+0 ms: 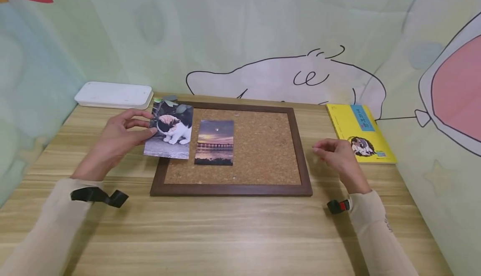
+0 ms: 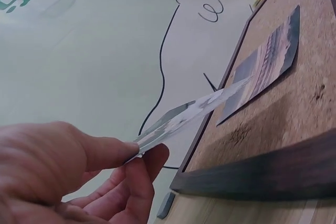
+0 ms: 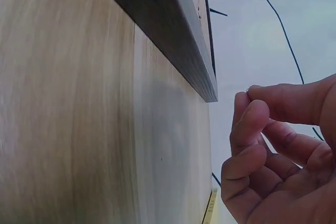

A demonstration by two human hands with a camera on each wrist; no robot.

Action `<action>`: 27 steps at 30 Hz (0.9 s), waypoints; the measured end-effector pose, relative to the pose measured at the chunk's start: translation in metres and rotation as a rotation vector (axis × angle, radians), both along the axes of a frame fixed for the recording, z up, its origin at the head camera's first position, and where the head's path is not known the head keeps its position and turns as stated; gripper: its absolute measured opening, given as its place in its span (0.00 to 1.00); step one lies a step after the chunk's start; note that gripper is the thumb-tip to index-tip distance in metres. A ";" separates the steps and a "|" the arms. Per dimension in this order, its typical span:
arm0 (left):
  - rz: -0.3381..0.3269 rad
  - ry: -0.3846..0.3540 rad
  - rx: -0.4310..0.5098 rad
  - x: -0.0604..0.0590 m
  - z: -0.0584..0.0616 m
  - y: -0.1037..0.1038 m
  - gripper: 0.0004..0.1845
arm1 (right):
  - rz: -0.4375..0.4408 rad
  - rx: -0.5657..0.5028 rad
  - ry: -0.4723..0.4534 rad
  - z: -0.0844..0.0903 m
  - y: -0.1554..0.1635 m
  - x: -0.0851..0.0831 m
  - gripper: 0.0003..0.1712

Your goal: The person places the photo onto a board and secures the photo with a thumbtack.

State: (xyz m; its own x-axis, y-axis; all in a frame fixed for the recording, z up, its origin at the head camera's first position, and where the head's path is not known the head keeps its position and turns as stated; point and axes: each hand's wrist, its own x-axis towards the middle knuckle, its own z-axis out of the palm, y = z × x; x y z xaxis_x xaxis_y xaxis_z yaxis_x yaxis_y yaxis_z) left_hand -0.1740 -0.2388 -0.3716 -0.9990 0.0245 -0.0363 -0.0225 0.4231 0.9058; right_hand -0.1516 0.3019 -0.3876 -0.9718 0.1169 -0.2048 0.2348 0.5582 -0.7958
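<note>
Sleeved left hand [image 1: 120, 136] pinches a cat photo [image 1: 170, 130] over the cork board's [image 1: 259, 146] nine-o'clock edge; right hand [image 1: 336, 153], fingertips pinched on something unseen, hovers at three o'clock. Loosely held, the photo could slip crooked.

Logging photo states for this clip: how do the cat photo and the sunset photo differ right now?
The cat photo is pinched at its left edge by the left hand and overhangs the corkboard frame's left side; the sunset photo lies flat on the cork, untouched. The cat photo is tilted and lifted, as the left wrist view shows; the sunset photo sits straight. Both are upright prints of similar size.
</note>
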 end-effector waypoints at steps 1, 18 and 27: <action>-0.004 0.000 0.005 -0.001 0.000 0.003 0.23 | -0.006 -0.007 -0.006 0.000 0.000 0.000 0.15; -0.047 -0.007 -0.015 -0.015 0.002 0.055 0.22 | -0.142 -0.471 -0.085 0.007 -0.011 -0.001 0.18; -0.030 0.002 0.062 -0.021 0.000 0.092 0.22 | -0.186 -0.742 -0.086 0.009 -0.014 0.000 0.05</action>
State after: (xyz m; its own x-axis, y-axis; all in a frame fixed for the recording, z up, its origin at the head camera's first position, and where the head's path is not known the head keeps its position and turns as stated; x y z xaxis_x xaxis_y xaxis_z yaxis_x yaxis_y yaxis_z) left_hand -0.1948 -0.1470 -0.3719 -0.9979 0.0568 -0.0322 -0.0092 0.3665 0.9304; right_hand -0.1517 0.2875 -0.3783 -0.9269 0.0794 -0.3669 0.3502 -0.1692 -0.9213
